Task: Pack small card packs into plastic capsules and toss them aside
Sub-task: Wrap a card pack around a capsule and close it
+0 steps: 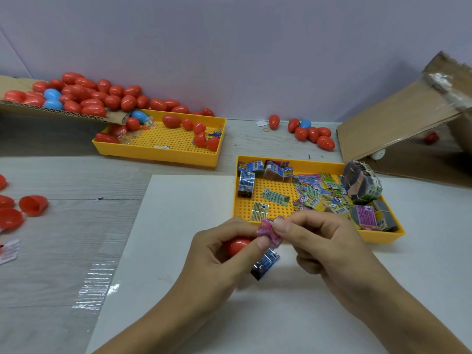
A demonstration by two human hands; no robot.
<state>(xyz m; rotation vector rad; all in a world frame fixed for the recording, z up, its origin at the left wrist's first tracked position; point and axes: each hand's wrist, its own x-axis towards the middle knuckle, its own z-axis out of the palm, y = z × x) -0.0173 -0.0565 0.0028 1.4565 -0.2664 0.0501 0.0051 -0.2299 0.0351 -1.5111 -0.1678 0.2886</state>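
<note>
Hands meet over the white sheet [178,251], just before the near edge of the yellow tray [378,237] of card packs. The left hand [217,254] curls round a red capsule half [237,246]; the right hand [324,241] pinches a pink card pack [268,232] at the capsule's mouth, the left thumb touching it. A blue pack [265,264] hangs just below, though which fingers hold it I cannot tell. To do this well, fold the pink pack tight and narrow, keep the capsule's opening turned toward it, then push it fully inside so nothing stops the halves from closing.
</note>
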